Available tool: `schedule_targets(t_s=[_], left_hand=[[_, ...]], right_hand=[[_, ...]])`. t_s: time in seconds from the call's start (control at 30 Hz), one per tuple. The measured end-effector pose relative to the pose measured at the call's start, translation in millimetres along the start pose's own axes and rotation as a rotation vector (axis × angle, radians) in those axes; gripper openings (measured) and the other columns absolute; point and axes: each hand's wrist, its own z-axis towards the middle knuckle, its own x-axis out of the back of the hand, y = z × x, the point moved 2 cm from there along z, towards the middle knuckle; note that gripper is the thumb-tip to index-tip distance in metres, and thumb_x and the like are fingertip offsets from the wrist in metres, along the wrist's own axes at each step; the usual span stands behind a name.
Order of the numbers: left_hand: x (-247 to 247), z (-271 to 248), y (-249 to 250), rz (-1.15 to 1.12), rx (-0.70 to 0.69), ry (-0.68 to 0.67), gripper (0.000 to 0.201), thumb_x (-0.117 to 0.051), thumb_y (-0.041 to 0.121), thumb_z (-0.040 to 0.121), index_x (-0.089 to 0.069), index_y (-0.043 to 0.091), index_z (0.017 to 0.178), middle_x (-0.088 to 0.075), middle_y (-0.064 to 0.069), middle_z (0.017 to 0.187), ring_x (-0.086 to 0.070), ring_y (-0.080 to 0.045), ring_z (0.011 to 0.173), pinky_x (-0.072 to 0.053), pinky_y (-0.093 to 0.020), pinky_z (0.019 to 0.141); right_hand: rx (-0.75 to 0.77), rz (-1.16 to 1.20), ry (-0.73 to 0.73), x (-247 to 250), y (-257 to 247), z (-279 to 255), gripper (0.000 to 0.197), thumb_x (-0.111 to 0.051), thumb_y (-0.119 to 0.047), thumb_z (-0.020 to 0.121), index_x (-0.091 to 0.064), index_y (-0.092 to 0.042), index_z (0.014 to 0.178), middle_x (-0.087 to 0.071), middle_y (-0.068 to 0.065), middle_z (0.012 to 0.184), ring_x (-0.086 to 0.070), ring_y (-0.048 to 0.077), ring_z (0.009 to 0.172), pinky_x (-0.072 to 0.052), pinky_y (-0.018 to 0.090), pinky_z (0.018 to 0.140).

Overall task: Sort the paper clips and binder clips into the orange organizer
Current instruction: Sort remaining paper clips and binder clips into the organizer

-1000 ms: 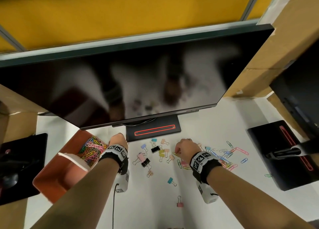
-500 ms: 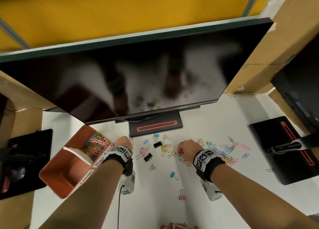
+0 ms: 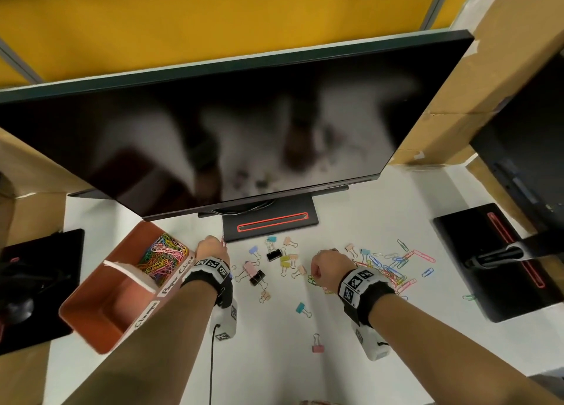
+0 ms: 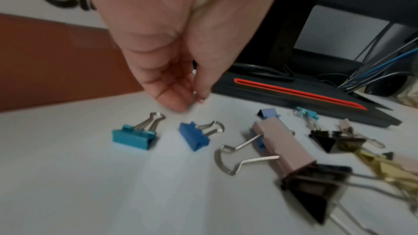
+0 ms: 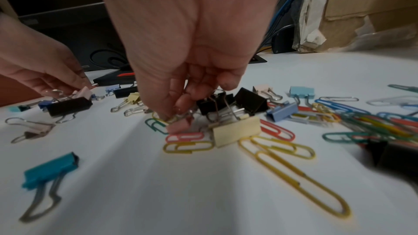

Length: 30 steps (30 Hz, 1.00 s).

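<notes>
your right hand (image 5: 181, 85) pinches a paper clip (image 5: 158, 120) at the pile's edge on the counter (image 3: 274, 359). your left hand (image 4: 176, 71) pinches something small and reddish beside the orange organizer (image 3: 100, 313), whose far compartment already holds paper clips; the near one looks empty, likely for binder clips (image 4: 134, 136).

A large dark monitor (image 3: 232, 136) stands at the back of the white worktop (image 3: 381, 221), on a black base (image 3: 270, 223) with a glowing red strip. Cables (image 4: 384, 54) run behind it. Cardboard boxes (image 3: 503, 53) rise at the right, a yellow wall (image 3: 213, 16) behind. A second black stand (image 3: 500, 261) sits at the right edge.
</notes>
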Motion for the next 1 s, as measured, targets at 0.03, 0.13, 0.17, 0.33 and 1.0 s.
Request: schedule_targets(t_s=[0.03, 0.13, 0.17, 0.33, 1.0], left_hand=[[1, -1, 0, -0.032, 0.005, 0.006, 0.027, -0.042, 0.015, 0.096, -0.059, 0.002, 0.112, -0.061, -0.014, 0.114, -0.060, -0.027, 0.106, -0.050, -0.032, 0.088], [4, -5, 0, -0.089, -0.013, 0.005, 0.027, -0.039, 0.012, 0.097, -0.057, 0.003, 0.115, -0.059, -0.010, 0.118, -0.058, -0.023, 0.111, -0.048, -0.028, 0.091], [4, -7, 0, -0.058, -0.022, -0.005, 0.026, -0.040, 0.012, 0.097, -0.056, 0.002, 0.116, -0.058, -0.011, 0.121, -0.057, -0.024, 0.113, -0.048, -0.028, 0.093], [8, -20, 4, -0.099, -0.024, 0.015, 0.035, -0.049, 0.006, 0.087, -0.046, -0.001, 0.121, -0.059, -0.019, 0.118, -0.058, -0.034, 0.109, -0.048, -0.039, 0.094], [-70, -107, 106, 0.007, -0.821, -0.196, 0.032, -0.053, 0.006, 0.087, -0.059, 0.014, 0.118, -0.060, -0.007, 0.108, -0.058, -0.022, 0.098, -0.044, -0.025, 0.089]], right_hand=[[0.001, -0.003, 0.000, 0, 0, 0, 0.020, -0.054, -0.015, 0.084, -0.066, -0.016, 0.100, -0.065, 0.005, 0.110, -0.061, 0.024, 0.100, -0.052, 0.035, 0.087], [0.009, 0.000, -0.013, 2, -1, -2, 0.020, -0.053, -0.013, 0.084, -0.065, -0.016, 0.100, -0.066, 0.004, 0.108, -0.061, 0.025, 0.100, -0.053, 0.033, 0.085], [0.009, 0.013, -0.013, 3, -1, -2, 0.020, -0.052, -0.012, 0.084, -0.064, -0.016, 0.100, -0.066, 0.004, 0.107, -0.062, 0.025, 0.099, -0.053, 0.032, 0.084], [0.057, 0.203, 0.031, 5, 9, -7, 0.025, -0.051, -0.005, 0.085, -0.064, -0.016, 0.103, -0.062, 0.002, 0.096, -0.068, 0.021, 0.077, -0.059, 0.032, 0.069], [-0.020, 0.308, 0.114, 3, 119, -94, 0.023, -0.065, -0.021, 0.080, -0.065, -0.022, 0.104, -0.069, 0.000, 0.101, -0.063, 0.019, 0.093, -0.047, 0.024, 0.082]])
